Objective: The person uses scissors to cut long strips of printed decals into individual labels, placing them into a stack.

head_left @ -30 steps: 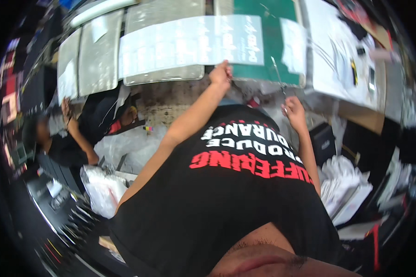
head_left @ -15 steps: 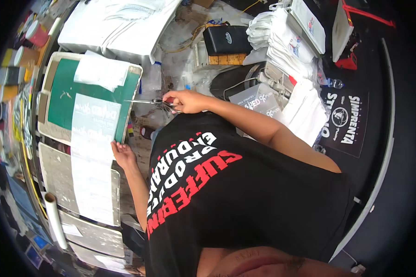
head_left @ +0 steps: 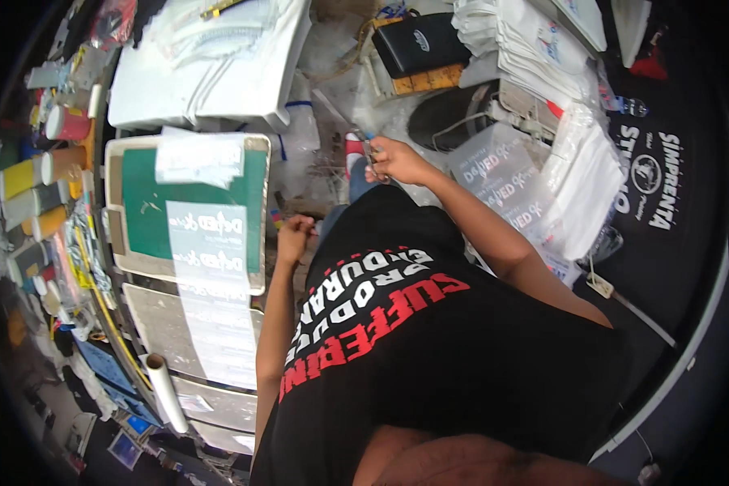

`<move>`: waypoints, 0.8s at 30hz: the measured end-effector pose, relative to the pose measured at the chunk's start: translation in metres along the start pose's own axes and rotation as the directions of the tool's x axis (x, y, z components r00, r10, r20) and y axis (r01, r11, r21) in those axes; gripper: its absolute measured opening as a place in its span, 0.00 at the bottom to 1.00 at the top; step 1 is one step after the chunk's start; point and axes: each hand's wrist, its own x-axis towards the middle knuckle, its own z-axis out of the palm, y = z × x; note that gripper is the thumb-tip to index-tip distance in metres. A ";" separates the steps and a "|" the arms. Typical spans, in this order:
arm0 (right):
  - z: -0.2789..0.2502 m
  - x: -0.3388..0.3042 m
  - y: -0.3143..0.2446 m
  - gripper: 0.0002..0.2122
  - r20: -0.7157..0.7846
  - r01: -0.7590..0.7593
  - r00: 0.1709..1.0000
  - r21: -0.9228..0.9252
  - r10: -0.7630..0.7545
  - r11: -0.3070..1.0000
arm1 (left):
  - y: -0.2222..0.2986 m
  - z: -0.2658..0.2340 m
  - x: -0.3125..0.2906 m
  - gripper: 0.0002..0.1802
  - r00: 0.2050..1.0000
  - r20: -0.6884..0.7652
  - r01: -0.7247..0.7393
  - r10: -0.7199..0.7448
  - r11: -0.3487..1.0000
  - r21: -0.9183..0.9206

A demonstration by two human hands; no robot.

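My right hand (head_left: 398, 162) grips a pair of scissors (head_left: 340, 112), whose blades point away from me toward the far left. Nearer and to the left, my left hand (head_left: 295, 235) has its fingers curled in and nothing visible in them. Left of that hand, a long translucent strip with white printed lettering (head_left: 211, 300) lies over a green-topped board (head_left: 147, 212) and runs down across grey boards (head_left: 155, 314). A small pile of cut translucent sheets (head_left: 199, 159) rests at the green board's far edge. The left hand is apart from the strip.
A white-covered table (head_left: 206, 73) stands beyond the green board. To my right are printed translucent sheets (head_left: 494, 174) and stacked white bags (head_left: 535, 61). A black case (head_left: 421, 44) sits ahead. A white roll (head_left: 166, 393) and shelves of tubs (head_left: 67, 123) are at left.
My left hand has left the strip's edge, and its fingers have curled. My right hand has drawn the scissors away from the green board, and their blades now point farther ahead. The view has shifted.
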 end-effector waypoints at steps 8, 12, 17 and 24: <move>-0.135 0.043 -0.035 0.13 -0.254 0.018 0.967 -0.042 -0.028 0.999 | 0.023 0.002 0.122 0.13 0.971 0.014 0.225 -0.240 0.928 0.297; -0.213 0.053 -0.035 0.16 -0.402 0.151 0.885 -0.232 -0.236 0.961 | 0.117 0.030 0.197 0.10 0.993 0.116 -0.046 -0.007 0.894 0.446; -0.273 0.050 -0.091 0.17 -0.481 0.179 0.838 -0.206 -0.258 0.962 | 0.268 0.086 0.285 0.08 0.991 0.133 -0.063 0.017 0.936 0.348; -0.327 0.071 -0.116 0.11 -0.562 0.249 0.819 0.159 -0.120 0.955 | 0.395 0.157 0.461 0.10 0.931 0.366 -0.185 0.013 0.879 0.439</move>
